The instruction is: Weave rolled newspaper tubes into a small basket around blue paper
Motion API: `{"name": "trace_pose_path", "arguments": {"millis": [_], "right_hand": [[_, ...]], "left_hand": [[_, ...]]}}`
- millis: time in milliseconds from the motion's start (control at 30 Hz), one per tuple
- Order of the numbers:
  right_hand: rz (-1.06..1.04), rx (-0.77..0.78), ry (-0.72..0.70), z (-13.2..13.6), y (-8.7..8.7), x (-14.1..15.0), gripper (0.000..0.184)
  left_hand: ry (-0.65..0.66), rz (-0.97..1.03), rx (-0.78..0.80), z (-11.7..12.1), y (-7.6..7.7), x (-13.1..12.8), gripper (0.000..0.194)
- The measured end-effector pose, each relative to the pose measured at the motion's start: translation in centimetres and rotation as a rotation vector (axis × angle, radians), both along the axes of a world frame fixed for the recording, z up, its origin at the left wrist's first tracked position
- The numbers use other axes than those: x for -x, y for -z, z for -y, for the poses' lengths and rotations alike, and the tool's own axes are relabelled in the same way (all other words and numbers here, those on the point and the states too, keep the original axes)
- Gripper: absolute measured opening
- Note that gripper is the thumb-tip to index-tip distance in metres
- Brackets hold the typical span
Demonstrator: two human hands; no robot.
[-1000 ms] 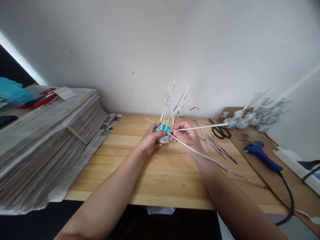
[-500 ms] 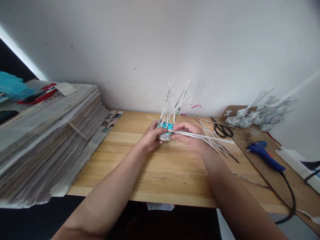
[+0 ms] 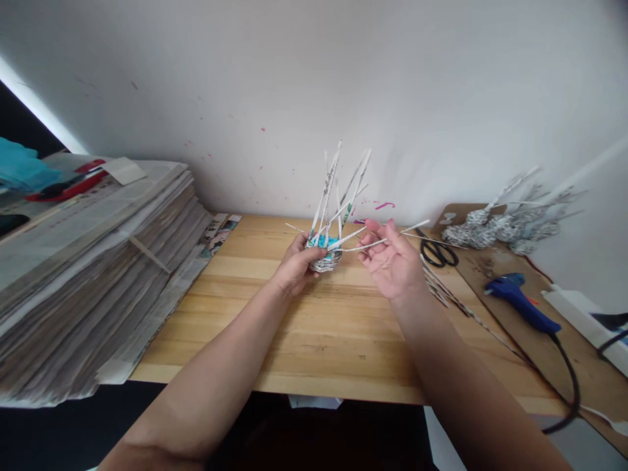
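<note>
A small round basket (image 3: 324, 263), woven from rolled newspaper strips with turquoise inside, is held just above the table. My left hand (image 3: 297, 267) is closed on its left side, thumb over the rim. Several whitish paper strips (image 3: 330, 190) stick up from it and lean at different angles. To the right of the basket, my right hand (image 3: 395, 261) has its palm turned up and fingers partly spread. A long rolled paper strip (image 3: 366, 246) runs from the basket across these fingers and behind the thumb, loosely held.
Loose paper strips (image 3: 441, 286) and black scissors (image 3: 438, 253) lie to the right. Beyond are a blue glue gun (image 3: 523, 304) with a cord and crumpled-looking woven paper pieces (image 3: 500, 229). A tall stack of newspapers (image 3: 98, 281) stands left. The wall (image 3: 314, 78) closes the back.
My right hand has moved off the basket's rim to the right and turned palm up, its fingers spreading. The strips it gripped together now fan apart. My left hand stays on the basket.
</note>
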State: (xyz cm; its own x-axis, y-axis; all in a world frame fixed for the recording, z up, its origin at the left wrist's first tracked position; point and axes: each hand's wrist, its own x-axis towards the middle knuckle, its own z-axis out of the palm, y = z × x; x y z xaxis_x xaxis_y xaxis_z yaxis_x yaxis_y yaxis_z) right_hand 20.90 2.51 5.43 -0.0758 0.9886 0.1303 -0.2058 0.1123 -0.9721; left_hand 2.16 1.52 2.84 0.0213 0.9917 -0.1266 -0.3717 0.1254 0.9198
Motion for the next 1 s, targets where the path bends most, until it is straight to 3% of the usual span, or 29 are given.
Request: {"name": "trace_pose_path", "arguments": {"millis": [133,233,333,433,533,667,767,867,1000], "right_hand": [[-0.061,-0.015,-0.043,0.3,-0.4,-0.3,0.054],[0.037,-0.100,-0.050,0.6,-0.7,-0.2,0.064],[0.160,-0.225,0.045,1.0,-1.2,0.0,0.061],[0.155,-0.319,0.117,1.3,-1.6,-0.1,0.062],[0.117,-0.263,0.078,1.1,-1.5,-0.4,0.061],[0.232,-0.235,-0.071,0.6,0.0,0.2,0.036],[0.517,-0.450,-0.023,0.7,1.1,0.9,0.020],[0.764,-0.728,0.072,0.9,1.5,1.2,0.017],[0.885,-0.945,0.153,0.7,1.6,1.0,0.017]], "left_hand": [[-0.095,0.009,-0.001,-0.1,0.1,0.0,0.047],[-0.180,0.015,0.001,-0.4,0.3,0.2,0.047],[-0.240,0.024,0.015,-0.8,0.4,0.5,0.048],[-0.282,0.054,0.023,-1.1,0.4,0.8,0.049],[-0.261,0.053,0.045,-1.0,0.3,0.6,0.047],[-0.151,0.024,0.049,-0.5,0.2,0.2,0.045],[-0.097,0.017,0.048,-0.2,0.2,0.0,0.046],[-0.058,-0.006,0.056,-0.2,0.3,0.0,0.047],[-0.024,-0.053,0.063,-0.3,0.4,-0.1,0.050]]}}
